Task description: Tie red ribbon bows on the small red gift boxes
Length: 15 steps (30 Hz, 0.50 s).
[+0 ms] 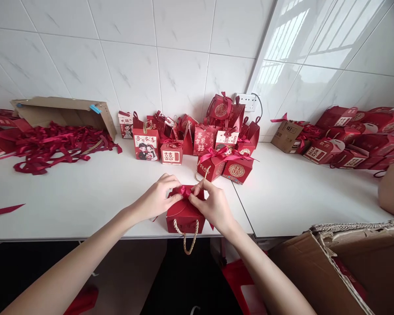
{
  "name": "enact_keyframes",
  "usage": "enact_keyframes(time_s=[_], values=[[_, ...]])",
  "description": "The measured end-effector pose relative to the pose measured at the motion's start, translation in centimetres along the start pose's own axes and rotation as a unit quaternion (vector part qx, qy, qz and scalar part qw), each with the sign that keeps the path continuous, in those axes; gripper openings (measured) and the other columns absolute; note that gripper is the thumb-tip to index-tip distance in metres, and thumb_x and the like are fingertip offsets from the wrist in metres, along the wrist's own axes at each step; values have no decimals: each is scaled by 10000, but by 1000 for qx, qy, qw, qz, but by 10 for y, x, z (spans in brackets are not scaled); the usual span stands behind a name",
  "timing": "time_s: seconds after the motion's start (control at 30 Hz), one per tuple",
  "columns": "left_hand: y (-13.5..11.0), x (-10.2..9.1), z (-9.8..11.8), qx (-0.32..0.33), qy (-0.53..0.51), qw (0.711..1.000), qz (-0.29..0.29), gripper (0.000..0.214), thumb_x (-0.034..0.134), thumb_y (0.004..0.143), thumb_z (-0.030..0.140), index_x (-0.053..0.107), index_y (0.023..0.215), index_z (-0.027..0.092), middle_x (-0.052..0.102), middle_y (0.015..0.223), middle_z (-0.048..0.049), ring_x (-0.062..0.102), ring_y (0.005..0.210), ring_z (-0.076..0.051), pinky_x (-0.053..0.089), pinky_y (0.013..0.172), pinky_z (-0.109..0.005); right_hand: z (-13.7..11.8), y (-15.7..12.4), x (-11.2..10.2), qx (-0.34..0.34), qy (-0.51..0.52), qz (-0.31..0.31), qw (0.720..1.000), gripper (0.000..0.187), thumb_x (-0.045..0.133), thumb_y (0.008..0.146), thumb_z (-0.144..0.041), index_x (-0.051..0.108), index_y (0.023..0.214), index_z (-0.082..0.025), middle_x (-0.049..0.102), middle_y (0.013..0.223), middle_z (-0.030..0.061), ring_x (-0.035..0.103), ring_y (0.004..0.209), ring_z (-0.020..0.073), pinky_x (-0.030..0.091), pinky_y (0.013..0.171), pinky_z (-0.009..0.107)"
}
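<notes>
A red gift box stands at the front edge of the white table, its gold rope handle hanging over the edge toward me. On top of it is a dark red ribbon, gathered into a bow or knot. My left hand pinches the ribbon from the left, thumb and forefinger closed on it. From the right, my right hand pinches the ribbon's other side. The fingers partly cover the ribbon, so the exact shape of the knot is hidden.
Behind my hands stand several finished-looking red boxes with bows. Loose ribbons spill from a cardboard box at the left. More red boxes are piled at right, near another person's arm. An open carton sits below right.
</notes>
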<state>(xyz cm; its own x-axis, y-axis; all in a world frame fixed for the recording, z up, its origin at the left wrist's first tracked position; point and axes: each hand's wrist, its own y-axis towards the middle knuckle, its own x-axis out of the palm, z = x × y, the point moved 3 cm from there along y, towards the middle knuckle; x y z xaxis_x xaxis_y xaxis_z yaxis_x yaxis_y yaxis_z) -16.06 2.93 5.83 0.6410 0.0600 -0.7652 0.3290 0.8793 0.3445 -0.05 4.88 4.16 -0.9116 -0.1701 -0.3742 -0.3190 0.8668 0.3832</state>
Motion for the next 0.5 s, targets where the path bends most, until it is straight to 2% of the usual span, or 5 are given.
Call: enact_keyframes(time_s=[0.13,0.27,0.37,0.5], values=[[-4,1,4,-17,5,999,-27,173,449,831,291,542,724,194,545,824,-30,491,890,-203,430,847,-352,-5,-1,-1,-35,-34,-6,999,123,565,736,-184,469,664,-208,560,654,-35,503,600,122,403,622,232],[-4,9,1,-59,-27,998,4,244,508,811,417,618,783,201,574,1028,-53,485,1030,-233,402,949,-395,-5,1,-3,-47,-52,-14,997,130,575,736,-151,477,673,-207,583,686,-23,536,646,133,416,652,243],[-4,15,-5,-93,-67,993,26,302,493,821,463,664,838,214,564,1131,-56,467,1118,-242,382,995,-401,-3,4,-6,-45,-26,-45,998,108,575,773,-184,496,702,-203,596,722,-16,555,671,133,428,670,246],[-3,19,-7,-104,-127,986,7,317,507,813,485,684,806,222,550,1187,-60,450,1179,-257,374,1014,-404,-1,9,-11,-37,24,-97,994,87,554,797,-174,514,723,-197,603,746,-15,574,720,131,444,699,245]])
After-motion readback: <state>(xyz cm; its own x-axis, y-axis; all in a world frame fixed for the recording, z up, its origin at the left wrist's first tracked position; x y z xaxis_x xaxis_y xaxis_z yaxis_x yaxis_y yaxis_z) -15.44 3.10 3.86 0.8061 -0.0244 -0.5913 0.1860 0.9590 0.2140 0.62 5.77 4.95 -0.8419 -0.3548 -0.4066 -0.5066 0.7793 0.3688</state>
